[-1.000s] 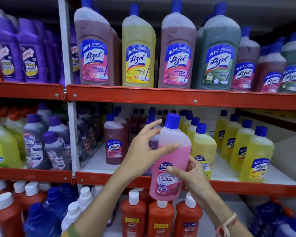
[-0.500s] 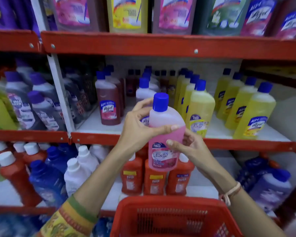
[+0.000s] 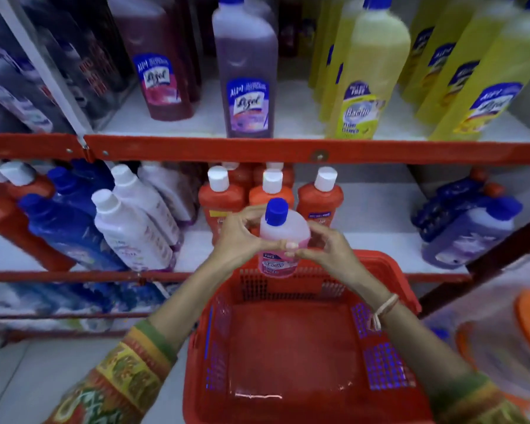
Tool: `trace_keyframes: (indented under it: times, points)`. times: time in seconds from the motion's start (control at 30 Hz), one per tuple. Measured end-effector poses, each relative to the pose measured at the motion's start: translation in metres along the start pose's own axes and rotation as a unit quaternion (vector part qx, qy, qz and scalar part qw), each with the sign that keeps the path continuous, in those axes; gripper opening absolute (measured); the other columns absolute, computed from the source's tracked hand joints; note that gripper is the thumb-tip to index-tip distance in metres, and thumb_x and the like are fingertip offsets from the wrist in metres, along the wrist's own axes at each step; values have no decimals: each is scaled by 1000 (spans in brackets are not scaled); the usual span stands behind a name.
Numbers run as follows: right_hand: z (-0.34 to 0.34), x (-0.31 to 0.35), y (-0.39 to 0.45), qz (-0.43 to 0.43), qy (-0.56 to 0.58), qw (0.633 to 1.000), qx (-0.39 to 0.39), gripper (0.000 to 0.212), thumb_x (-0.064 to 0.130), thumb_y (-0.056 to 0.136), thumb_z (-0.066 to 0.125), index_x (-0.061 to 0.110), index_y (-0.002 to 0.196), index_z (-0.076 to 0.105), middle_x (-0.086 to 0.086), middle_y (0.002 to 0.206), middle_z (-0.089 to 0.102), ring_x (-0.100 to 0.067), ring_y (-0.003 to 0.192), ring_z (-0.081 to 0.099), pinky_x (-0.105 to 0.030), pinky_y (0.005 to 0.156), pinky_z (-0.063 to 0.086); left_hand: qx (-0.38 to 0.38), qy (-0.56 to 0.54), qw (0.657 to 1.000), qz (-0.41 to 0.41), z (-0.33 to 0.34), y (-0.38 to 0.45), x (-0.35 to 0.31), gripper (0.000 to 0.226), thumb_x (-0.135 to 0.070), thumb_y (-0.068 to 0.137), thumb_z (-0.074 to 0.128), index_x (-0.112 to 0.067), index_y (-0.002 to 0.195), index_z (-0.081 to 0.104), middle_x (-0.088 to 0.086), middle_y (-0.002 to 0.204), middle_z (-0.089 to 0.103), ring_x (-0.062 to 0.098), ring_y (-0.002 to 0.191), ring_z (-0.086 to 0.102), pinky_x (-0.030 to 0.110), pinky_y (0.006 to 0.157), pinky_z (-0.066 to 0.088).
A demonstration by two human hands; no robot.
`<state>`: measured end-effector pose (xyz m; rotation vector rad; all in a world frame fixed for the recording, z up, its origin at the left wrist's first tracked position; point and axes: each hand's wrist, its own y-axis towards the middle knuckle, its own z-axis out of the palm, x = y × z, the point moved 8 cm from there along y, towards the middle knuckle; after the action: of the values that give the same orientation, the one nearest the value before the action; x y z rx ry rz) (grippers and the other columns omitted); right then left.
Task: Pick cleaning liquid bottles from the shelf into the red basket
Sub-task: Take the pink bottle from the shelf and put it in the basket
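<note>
Above the far rim of the red basket [image 3: 389, 264], toward twelve o'clock from the basket's bare floor, the pink Bactin floor-cleaner bottle [image 3: 283, 237] hangs upright between both hands. Its long axis runs nearly vertical, blue cap up and tipped slightly away from the wearer, label end down and just overlapping the basket's back wall in this view. The left hand [image 3: 240, 237] wraps the bottle's shoulder from nine o'clock, fingers curled closed around it with the thumb across the front. The right hand [image 3: 328, 250] closes on it from three o'clock, fingertips pressed to the body near the label. Both hands appear equally near, since the bottle sits between them; neither is free.

The basket stands open and looks empty, its mouth directly toward six o'clock and below the bottle. So the coming move is, as I judge it, a short lowering toward the wearer, base first, until the bottle clears the rim and meets the floor of the basket. Behind, the orange bottles [image 3: 221, 197] on the lower shelf stand close past the held bottle, at twelve o'clock, but apart from it.
</note>
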<state>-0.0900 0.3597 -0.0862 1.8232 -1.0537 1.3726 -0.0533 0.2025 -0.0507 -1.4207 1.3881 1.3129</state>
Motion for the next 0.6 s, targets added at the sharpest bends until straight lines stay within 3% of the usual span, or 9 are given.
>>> trace_keyframes:
  times: [0.1, 0.2, 0.27, 0.4, 0.5, 0.6]
  points:
    - [12, -46, -6, 34, -66, 997, 3, 50, 4, 65, 82, 14, 110, 63, 0, 101, 69, 7, 85, 61, -14, 81, 49, 9, -20, 997, -68, 13, -16, 54, 54, -1, 47, 91, -9, 97, 73, 8, 94, 74, 6, 78, 63, 25, 76, 55]
    - [26, -88, -15, 66, -123, 990, 2, 55, 9, 64, 83, 9, 115, 64, -5, 110, 70, -11, 100, 62, -28, 90, 49, 26, -32, 992, -122, 26, -33, 104, 55, -1, 42, 92, -14, 93, 74, -8, 83, 75, 7, 77, 64, 25, 74, 56]
    - [36, -114, -20, 95, -142, 985, -1, 56, 9, 63, 83, 8, 116, 64, -10, 113, 71, -13, 102, 61, -34, 93, 48, 24, -35, 986, -164, 31, -43, 136, 57, 1, 42, 92, -12, 94, 73, -13, 77, 75, 8, 77, 64, 27, 75, 56]
    - [58, -157, -33, 158, -166, 973, 2, 51, 9, 63, 82, 8, 112, 65, -12, 110, 73, -17, 98, 65, -29, 85, 47, -4, -23, 973, -228, 37, -66, 188, 68, -17, 32, 94, -13, 97, 74, 2, 89, 77, 11, 81, 65, 31, 79, 56]
    - [71, -182, -40, 193, -177, 965, -1, 50, 8, 64, 80, 11, 111, 65, -14, 108, 74, -28, 100, 68, -37, 86, 51, 1, -1, 967, -255, 43, -79, 216, 67, 0, 39, 93, -6, 102, 71, 11, 98, 73, 12, 86, 62, 24, 77, 53]
    - [82, -198, -47, 218, -181, 959, 2, 50, 9, 66, 79, 14, 114, 65, -10, 111, 73, -24, 100, 68, -31, 86, 51, 3, 17, 964, -266, 47, -89, 233, 65, 12, 43, 88, -1, 103, 68, 9, 98, 68, 1, 81, 62, 9, 68, 48]
